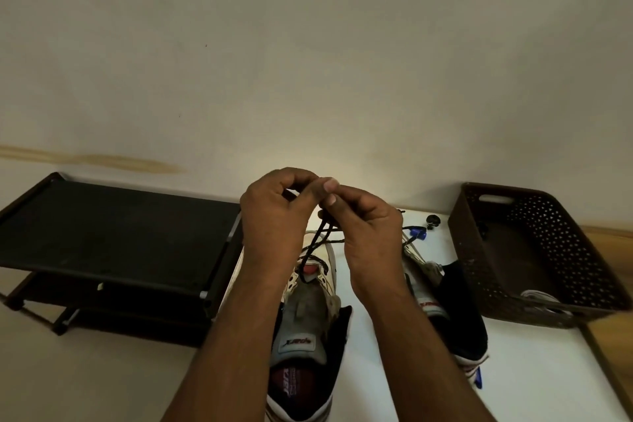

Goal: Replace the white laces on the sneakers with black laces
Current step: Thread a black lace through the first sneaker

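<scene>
Two hands pinch black lace | sneaker toe points away, lengthwise

the near sneaker's tongue label carries a brand word, too blurred to read.

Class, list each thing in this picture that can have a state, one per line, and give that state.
left hand: raised, pinching the black lace
right hand: raised, pinching the black lace
black lace: threaded only through the lowest eyelets, both ends held up
left sneaker: upright, mostly unlaced
right sneaker: tipped on its side
brown basket: open-topped, white laces inside
shoe rack: top shelf bare
</scene>
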Demonstrator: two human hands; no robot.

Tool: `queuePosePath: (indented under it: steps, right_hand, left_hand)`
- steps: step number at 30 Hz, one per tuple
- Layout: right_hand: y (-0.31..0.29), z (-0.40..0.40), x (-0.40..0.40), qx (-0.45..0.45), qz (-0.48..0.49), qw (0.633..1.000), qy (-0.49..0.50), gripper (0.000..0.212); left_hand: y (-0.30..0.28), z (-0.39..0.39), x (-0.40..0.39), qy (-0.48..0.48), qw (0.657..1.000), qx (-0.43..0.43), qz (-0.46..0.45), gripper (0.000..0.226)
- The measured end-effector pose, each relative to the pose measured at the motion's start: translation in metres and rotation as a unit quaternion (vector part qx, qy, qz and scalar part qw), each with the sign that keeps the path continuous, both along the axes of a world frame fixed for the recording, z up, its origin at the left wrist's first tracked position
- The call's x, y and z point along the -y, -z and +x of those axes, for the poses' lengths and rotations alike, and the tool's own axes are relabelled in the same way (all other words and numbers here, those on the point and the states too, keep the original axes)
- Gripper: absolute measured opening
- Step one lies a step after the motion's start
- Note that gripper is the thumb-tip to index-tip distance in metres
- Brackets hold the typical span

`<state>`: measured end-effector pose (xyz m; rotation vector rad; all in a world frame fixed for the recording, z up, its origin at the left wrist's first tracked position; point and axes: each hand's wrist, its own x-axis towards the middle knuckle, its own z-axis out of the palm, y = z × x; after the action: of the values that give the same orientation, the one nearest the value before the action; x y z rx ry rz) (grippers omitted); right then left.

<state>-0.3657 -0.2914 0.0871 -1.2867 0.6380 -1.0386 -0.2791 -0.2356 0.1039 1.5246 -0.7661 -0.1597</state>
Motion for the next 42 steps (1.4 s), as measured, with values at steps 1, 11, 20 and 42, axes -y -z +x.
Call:
queuePosePath:
  steps: [1, 11, 20, 42]
  right_hand:
    - [0.000, 0.000, 0.001, -0.001, -0.002, 1.000, -0.003, 0.011]
    - [0.007, -0.004, 0.009, 0.004, 0.025, 1.000, -0.008, 0.012]
    - [0.012, -0.008, 0.016, -0.003, 0.044, 0.999, -0.025, 0.010]
    - [0.040, -0.003, 0.013, -0.087, 0.007, 0.989, -0.116, 0.019]
  left_hand:
    - [0.001, 0.000, 0.000, 0.007, 1.000, -0.017, -0.002, 0.007]
    - [0.009, 0.001, 0.000, 0.072, 0.992, -0.091, -0.058, 0.029]
    - [0.015, 0.004, 0.004, 0.078, 0.997, 0.004, -0.012, 0.020]
    - [0.006, 0.008, 0.006, 0.043, 0.993, -0.042, -0.098, 0.028]
